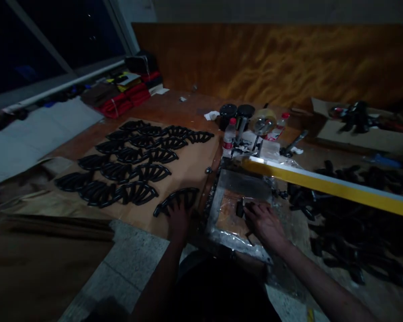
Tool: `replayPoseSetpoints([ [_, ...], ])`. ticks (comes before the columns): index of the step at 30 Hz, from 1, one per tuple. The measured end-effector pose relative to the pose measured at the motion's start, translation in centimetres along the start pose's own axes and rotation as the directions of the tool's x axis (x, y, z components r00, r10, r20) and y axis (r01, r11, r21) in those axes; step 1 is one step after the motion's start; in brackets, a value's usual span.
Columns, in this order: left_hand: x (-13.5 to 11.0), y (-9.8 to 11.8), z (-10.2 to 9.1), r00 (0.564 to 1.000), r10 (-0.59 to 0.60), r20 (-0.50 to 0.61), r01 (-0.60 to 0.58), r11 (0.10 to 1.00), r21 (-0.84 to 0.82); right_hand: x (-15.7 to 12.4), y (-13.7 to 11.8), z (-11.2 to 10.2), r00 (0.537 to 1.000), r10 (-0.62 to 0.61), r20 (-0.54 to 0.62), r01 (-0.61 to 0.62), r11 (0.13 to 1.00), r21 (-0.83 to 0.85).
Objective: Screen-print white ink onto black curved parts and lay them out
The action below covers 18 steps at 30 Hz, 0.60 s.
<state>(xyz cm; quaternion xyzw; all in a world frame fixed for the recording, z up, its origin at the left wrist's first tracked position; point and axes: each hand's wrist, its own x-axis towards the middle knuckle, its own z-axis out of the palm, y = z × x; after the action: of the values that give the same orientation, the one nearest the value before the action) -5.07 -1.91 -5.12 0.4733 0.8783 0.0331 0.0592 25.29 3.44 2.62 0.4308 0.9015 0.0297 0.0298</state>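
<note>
Black fan-shaped pieces [130,165] already fill rows on the brown paper [191,167] at centre left, the spread left hand [178,218] pressing one more piece [176,200] down, the right hand [263,222] pinching a small dark part [241,208] at the frame [221,210], a heap [349,223] on the tabletop at right apparently left.

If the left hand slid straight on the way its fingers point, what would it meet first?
The left hand already rests on a black curved piece; past it comes bare brown paper, then probably the rows of black pieces.

Black curved pieces [134,165] on tan paper [191,167]; yellow bar [336,188]; red-capped bottle [229,134]; red cloth [126,100]; speckled grey tabletop [130,264].
</note>
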Motion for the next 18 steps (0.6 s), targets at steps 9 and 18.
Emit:
replayPoseSetpoints([
  [9, 1.4, -2.4, -2.5, 0.997, 0.061, 0.051, -0.042, 0.949, -0.313, 5.8, -6.4, -0.8, 0.998, -0.065, -0.007, 0.049, 0.667, 0.744],
  [18, 4.4, -3.4, -8.9, 0.988, 0.033, 0.151, 0.154, -0.121, -0.981, 13.6, -13.8, -2.2, 0.971, -0.158, -0.178, 0.227, 0.393, 0.891],
])
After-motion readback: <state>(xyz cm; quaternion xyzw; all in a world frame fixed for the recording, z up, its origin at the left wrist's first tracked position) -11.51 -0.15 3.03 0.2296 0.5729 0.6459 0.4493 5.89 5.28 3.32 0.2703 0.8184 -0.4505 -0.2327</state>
